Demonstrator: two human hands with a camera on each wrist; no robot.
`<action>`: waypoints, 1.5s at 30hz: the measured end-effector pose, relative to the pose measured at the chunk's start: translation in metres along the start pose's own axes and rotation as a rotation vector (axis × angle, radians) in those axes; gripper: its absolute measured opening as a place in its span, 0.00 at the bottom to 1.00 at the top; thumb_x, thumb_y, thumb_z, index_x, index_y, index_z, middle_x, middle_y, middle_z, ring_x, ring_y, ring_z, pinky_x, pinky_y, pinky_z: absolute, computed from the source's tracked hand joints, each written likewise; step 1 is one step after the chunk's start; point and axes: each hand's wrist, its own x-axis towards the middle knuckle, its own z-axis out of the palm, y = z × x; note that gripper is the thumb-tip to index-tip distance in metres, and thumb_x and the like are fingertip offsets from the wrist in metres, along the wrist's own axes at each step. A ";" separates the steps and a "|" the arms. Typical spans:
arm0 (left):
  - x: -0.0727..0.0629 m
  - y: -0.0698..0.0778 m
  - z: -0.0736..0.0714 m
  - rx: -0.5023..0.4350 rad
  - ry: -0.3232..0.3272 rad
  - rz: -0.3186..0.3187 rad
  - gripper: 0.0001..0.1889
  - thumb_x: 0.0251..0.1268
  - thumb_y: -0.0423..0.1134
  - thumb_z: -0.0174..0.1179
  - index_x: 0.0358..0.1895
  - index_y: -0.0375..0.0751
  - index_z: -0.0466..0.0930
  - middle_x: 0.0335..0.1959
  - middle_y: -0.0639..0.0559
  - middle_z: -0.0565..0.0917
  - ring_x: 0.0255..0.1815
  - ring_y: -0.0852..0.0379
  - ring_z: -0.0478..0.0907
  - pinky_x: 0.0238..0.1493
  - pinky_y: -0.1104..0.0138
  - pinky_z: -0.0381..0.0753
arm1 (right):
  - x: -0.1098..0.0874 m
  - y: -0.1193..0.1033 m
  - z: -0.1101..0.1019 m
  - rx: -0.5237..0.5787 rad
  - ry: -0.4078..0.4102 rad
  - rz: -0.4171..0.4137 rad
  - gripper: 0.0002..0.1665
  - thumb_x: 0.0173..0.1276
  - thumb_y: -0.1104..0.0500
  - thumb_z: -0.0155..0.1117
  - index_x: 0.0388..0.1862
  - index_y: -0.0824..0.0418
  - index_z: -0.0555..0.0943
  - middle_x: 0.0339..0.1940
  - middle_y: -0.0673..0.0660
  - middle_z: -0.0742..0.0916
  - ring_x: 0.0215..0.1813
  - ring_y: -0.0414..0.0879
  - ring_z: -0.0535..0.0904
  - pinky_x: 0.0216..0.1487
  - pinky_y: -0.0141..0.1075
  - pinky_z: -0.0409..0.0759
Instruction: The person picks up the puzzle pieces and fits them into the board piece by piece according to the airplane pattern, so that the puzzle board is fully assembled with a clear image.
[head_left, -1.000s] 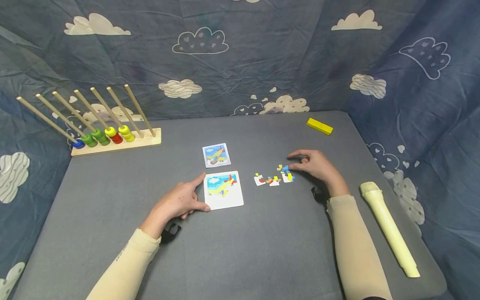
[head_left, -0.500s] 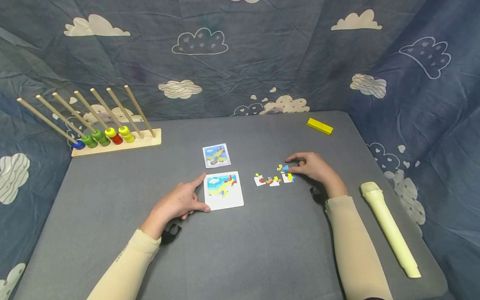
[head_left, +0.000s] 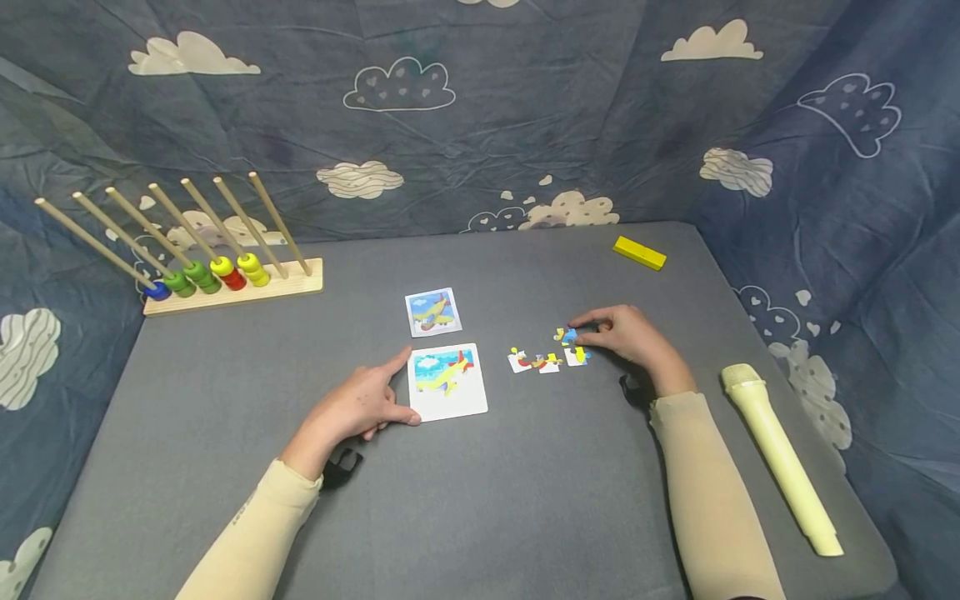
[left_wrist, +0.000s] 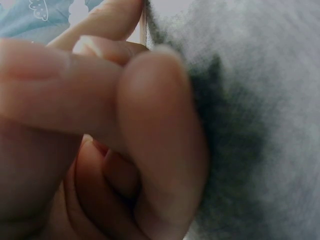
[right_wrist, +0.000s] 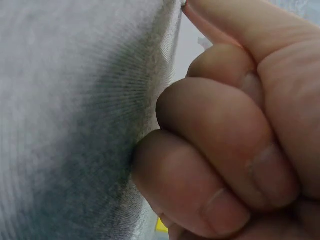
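My left hand (head_left: 363,398) lies at the left side of a white puzzle board (head_left: 457,402) with a partly filled airplane picture. Its straight index finger touches near the upper left corner, its thumb the lower left corner; the other fingers are curled under, as the left wrist view shows. Farther right, my right hand (head_left: 622,332) has index finger and thumb at a blue-and-yellow puzzle piece (head_left: 568,337), pinching its right side. Just below lies a white, yellow and blue puzzle piece (head_left: 576,357). Two white, red and yellow puzzle pieces (head_left: 519,361) lie farther left.
Above the board lies a small airplane picture card (head_left: 433,312). A wooden peg stand (head_left: 300,282) with coloured beads stands at the back left. A yellow block (head_left: 640,252) lies at the back right, and a cream microphone-shaped tube (head_left: 780,458) along the right table edge.
My right index finger and thumb have moved slightly left and come closer together at the blue-and-yellow puzzle piece, which has shifted a little. The left hand and board stay put.
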 end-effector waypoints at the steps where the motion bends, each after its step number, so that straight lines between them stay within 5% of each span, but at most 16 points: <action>1: 0.000 0.000 0.000 0.000 0.001 0.001 0.62 0.57 0.48 0.81 0.89 0.50 0.46 0.13 0.56 0.76 0.07 0.60 0.68 0.17 0.68 0.67 | 0.000 0.000 0.000 -0.002 -0.005 0.002 0.21 0.70 0.50 0.76 0.60 0.52 0.90 0.21 0.46 0.69 0.26 0.43 0.62 0.28 0.36 0.60; 23: 0.000 0.000 0.001 -0.009 0.002 -0.009 0.62 0.57 0.48 0.81 0.89 0.50 0.46 0.14 0.56 0.77 0.07 0.60 0.68 0.16 0.68 0.66 | -0.002 -0.009 0.005 -0.114 0.023 -0.095 0.19 0.71 0.53 0.76 0.56 0.59 0.90 0.18 0.46 0.69 0.23 0.41 0.61 0.27 0.34 0.59; 35: 0.000 0.000 0.001 -0.008 0.001 -0.012 0.62 0.57 0.48 0.81 0.89 0.51 0.46 0.14 0.56 0.77 0.07 0.60 0.68 0.16 0.68 0.67 | 0.001 -0.003 0.005 0.051 0.019 -0.016 0.14 0.72 0.52 0.74 0.48 0.60 0.88 0.20 0.47 0.71 0.26 0.43 0.65 0.31 0.37 0.64; 45: 0.000 0.001 0.001 -0.007 -0.001 -0.014 0.62 0.57 0.48 0.81 0.89 0.51 0.46 0.14 0.56 0.77 0.07 0.61 0.68 0.16 0.68 0.67 | 0.002 -0.003 0.005 0.175 0.060 0.072 0.15 0.74 0.48 0.71 0.44 0.58 0.91 0.47 0.56 0.92 0.46 0.48 0.77 0.51 0.41 0.72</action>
